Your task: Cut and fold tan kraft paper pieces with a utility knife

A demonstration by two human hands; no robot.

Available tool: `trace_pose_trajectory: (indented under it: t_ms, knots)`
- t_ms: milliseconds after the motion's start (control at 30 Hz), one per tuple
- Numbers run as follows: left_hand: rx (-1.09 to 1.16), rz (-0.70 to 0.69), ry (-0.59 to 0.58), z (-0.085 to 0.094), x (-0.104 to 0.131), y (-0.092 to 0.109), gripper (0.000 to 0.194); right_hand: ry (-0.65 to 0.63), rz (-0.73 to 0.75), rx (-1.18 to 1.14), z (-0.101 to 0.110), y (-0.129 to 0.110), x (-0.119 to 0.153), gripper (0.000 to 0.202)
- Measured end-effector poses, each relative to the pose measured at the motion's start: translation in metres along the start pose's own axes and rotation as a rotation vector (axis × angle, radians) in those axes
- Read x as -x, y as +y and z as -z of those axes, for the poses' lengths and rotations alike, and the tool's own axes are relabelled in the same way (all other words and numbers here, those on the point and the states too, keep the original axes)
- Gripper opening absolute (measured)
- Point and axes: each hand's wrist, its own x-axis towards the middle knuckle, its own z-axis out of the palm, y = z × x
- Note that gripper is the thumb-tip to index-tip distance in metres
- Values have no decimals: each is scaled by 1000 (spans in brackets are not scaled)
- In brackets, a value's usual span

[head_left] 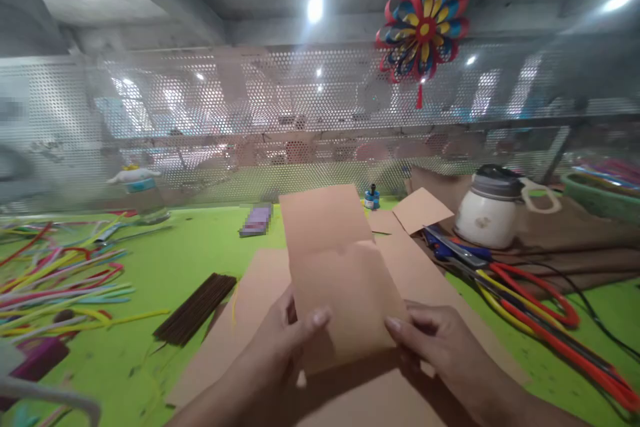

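A creased piece of brown paper (pixel 345 294) is held up in front of me, its upper half bent back along a fold. My left hand (pixel 300 330) grips its lower left edge, thumb on the near face. At the lower right edge my right hand (pixel 425 334) pinches it between thumb and fingers. Beneath both hands a larger brown sheet (pixel 230 340) lies flat on the green table. The fingers behind the paper are partly hidden.
Scissors with red and yellow handles (pixel 505 280) lie at right, near a white jug (pixel 487 214) on brown cloth (pixel 565 234). A bundle of brown sticks (pixel 195 307) and colourful strips (pixel 65 280) lie left. A blue bottle (pixel 372 198) stands behind. A paper flower (pixel 424 27) hangs above.
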Motion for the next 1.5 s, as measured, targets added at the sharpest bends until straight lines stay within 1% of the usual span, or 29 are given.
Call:
trace_pose_trajectory:
  t_ms: [67,133,200,267,333,467,500,533,567,633,700,733,800,867,933,1000,1167,1267,1367,1500]
  knots:
    - [19,-4,14,0,-2,-1,67,-34,-31,5,0,0,1,51]
    - [18,15,39,2,-5,-4,58,-101,-68,1,0,-2,3,52]
    - [1,38,70,7,-6,-5,54,-181,-44,19,0,-8,6,51]
    - [-18,52,84,10,-7,-6,54,-213,27,14,1,-16,8,46]
    - [-50,58,85,12,-7,-6,54,-172,82,-31,4,-25,8,39]
    - [-162,77,50,11,-6,-7,51,67,113,-128,13,-32,3,31]
    - [-192,94,38,11,-5,-7,49,107,123,-162,14,-32,2,30]
    - [-220,115,28,10,-5,-7,48,122,125,-209,15,-31,1,30]
    - [-241,134,20,10,-5,-7,47,103,115,-260,16,-31,1,32]
    - [-251,160,2,9,-5,-8,47,12,67,-340,16,-31,0,40]
    - [-220,164,-20,8,-5,-9,46,-61,19,-356,16,-31,0,37]
    - [-204,169,-28,7,-5,-9,45,-63,13,-341,16,-31,0,34]
    - [-190,182,-31,4,-4,-10,42,-21,28,-306,17,-31,0,32]
    - [-199,187,-2,0,-3,-10,42,36,56,-284,17,-31,0,31]
    - [-222,192,36,-3,-3,-8,42,65,73,-271,16,-32,0,32]
    - [-229,207,46,-4,-2,-7,44,83,72,-248,15,-33,0,34]
    - [-180,246,33,0,-2,-5,47,118,100,-89,13,-29,-2,40]
    - [-174,269,40,3,-3,-4,54,146,126,4,14,-24,-4,43]
    - [-202,289,35,6,-5,-3,60,130,119,9,14,-21,-4,42]
    - [-249,282,-4,11,-6,-3,53,144,80,-25,15,-20,-3,45]
